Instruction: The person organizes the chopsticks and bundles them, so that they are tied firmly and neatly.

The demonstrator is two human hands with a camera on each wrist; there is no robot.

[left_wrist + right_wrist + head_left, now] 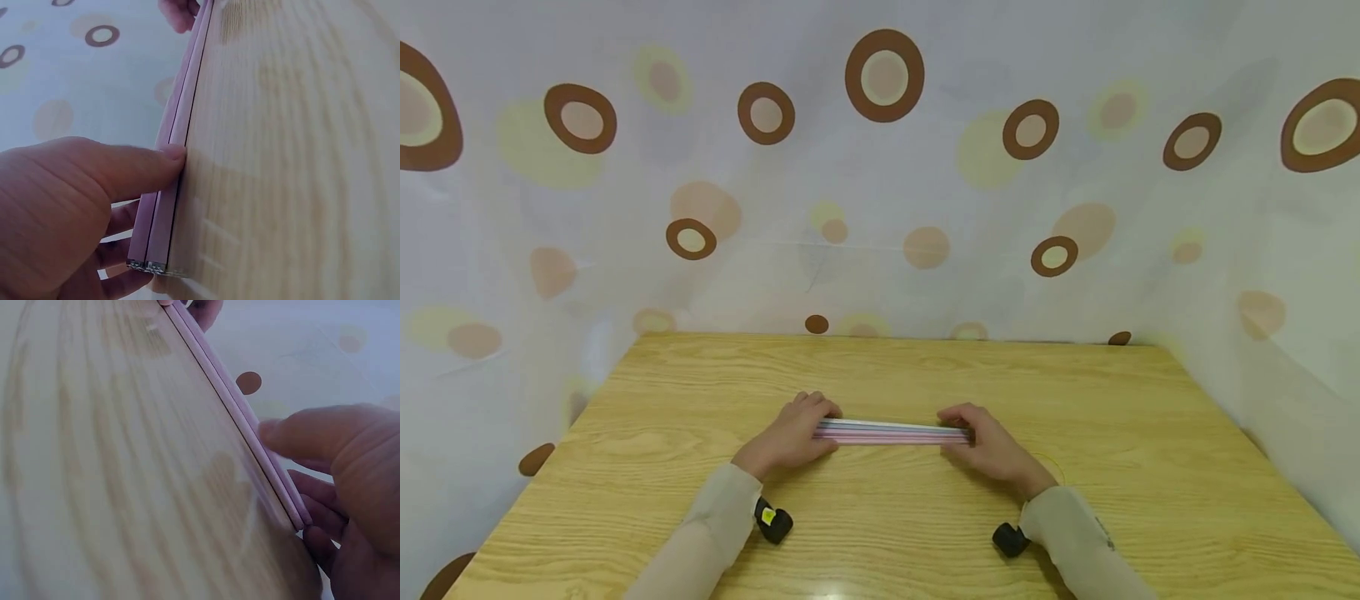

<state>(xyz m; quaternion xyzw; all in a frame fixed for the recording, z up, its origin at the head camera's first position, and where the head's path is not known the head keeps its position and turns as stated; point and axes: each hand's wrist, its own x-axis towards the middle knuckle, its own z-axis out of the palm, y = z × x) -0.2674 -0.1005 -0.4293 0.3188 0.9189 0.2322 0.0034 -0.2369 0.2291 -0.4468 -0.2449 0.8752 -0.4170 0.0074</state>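
A bundle of long, thin pastel sticks (887, 433), in pink, pale blue and white, lies crosswise between the two hands, low over the table. My left hand (792, 432) grips its left end, thumb on the near side and fingers behind. At the other end my right hand (988, 443) holds it the same way. Two pink sticks (164, 219) show side by side in the left wrist view, their ends silvery. The right wrist view shows the pink sticks (250, 434) running under the thumb. The hands partly hide both ends.
A wood-grain table (880, 517) spreads around the hands. Patterned white cloth (880, 183) with brown rings hangs behind it and along both sides. A black wrist camera (773, 522) sits by the left sleeve, another black camera (1011, 540) by the right.
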